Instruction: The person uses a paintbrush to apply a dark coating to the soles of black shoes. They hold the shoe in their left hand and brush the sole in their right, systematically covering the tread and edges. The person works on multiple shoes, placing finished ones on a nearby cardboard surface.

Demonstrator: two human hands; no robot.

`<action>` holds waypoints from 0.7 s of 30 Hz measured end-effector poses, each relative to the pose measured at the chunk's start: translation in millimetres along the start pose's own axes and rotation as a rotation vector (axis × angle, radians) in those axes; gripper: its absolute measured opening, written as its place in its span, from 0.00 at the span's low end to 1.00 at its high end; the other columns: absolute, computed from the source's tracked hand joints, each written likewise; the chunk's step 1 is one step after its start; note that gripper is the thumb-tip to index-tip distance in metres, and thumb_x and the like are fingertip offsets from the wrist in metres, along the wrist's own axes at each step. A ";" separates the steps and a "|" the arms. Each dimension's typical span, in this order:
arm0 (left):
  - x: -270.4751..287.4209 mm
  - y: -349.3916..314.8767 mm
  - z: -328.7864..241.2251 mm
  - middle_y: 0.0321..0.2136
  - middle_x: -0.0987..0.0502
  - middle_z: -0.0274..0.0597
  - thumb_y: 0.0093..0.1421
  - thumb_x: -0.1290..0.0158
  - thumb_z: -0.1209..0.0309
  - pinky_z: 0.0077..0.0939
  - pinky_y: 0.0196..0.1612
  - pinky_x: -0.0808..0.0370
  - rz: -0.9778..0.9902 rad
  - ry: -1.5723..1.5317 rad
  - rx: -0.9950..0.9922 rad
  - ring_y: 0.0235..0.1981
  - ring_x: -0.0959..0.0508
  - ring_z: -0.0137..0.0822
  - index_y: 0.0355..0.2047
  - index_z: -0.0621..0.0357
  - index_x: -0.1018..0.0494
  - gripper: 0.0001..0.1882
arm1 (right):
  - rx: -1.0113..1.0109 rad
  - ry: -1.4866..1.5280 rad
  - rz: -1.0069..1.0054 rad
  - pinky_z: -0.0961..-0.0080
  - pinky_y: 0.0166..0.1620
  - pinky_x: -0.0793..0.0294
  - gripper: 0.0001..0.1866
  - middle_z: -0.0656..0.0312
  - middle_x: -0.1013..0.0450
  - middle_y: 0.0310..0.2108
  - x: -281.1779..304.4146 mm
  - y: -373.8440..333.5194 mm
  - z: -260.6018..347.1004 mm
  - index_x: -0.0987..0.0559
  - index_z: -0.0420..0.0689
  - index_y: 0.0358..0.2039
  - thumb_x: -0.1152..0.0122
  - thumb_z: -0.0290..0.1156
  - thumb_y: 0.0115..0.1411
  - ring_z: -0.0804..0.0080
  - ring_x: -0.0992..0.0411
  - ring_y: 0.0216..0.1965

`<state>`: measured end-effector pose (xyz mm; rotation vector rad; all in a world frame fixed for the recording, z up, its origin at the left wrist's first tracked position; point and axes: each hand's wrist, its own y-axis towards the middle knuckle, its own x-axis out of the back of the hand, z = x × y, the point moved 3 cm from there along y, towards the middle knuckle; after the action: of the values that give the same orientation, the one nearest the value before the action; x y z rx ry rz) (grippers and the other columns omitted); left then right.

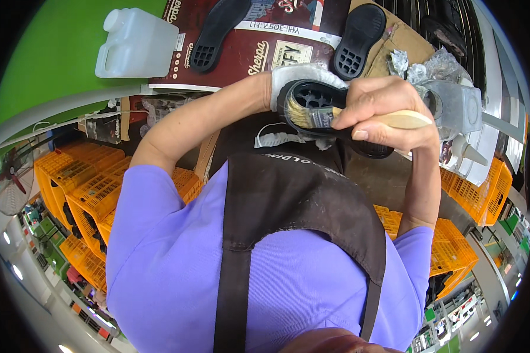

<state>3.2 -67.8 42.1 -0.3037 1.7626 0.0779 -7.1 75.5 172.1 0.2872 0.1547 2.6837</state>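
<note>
My left hand (296, 75), in a white glove, is closed on a black shoe sole (321, 91) from its far left side. The sole is tilted, with its hollow gridded inner side facing up. My bare right hand (388, 109) grips a paintbrush (320, 117) by its pale wooden handle. The brush's bristles lie over the sole's left end, at the inside of its rim. Two more black soles lie beyond my hands: one sole (220, 32) on the left and another sole (360, 42) on the right. My left fingertips are hidden behind the sole.
A white plastic jug (138, 46) stands on the green bench (65, 50). Dark red printed cardboard (232, 59) covers the middle. Right of my hand are a see-through plastic container (456, 105) and crumpled wrapping (417, 73). Orange crates (97, 188) stand at both sides.
</note>
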 end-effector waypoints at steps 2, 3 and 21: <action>3.6 0.4 3.1 0.35 0.24 0.49 0.61 0.59 0.71 0.28 0.38 0.22 -0.040 -0.034 0.037 0.33 0.22 0.36 0.40 0.70 0.31 0.14 | -0.021 0.037 0.069 0.76 0.30 0.34 0.10 0.56 0.28 0.24 2.1 2.1 -2.7 0.20 0.36 0.33 0.39 0.26 0.51 0.69 0.30 0.27; 6.0 0.9 2.9 0.34 0.24 0.49 0.61 0.59 0.71 0.27 0.38 0.22 -0.047 0.062 0.025 0.33 0.22 0.35 0.40 0.70 0.31 0.14 | -0.034 0.054 0.095 0.76 0.30 0.34 0.10 0.57 0.28 0.24 2.7 2.1 -3.6 0.20 0.36 0.34 0.39 0.26 0.51 0.69 0.30 0.28; -19.0 -12.2 -7.4 0.38 0.25 0.57 0.62 0.61 0.60 0.41 0.35 0.22 -0.075 -0.052 -0.036 0.34 0.22 0.47 0.47 0.68 0.34 0.23 | -0.199 -0.420 -0.292 0.73 0.29 0.34 0.10 0.56 0.29 0.23 26.7 -64.6 23.3 0.22 0.37 0.32 0.44 0.25 0.48 0.66 0.31 0.25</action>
<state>2.7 -78.2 63.5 -0.3907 1.6976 0.0634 1.1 146.6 189.6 0.6962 -0.1841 2.2704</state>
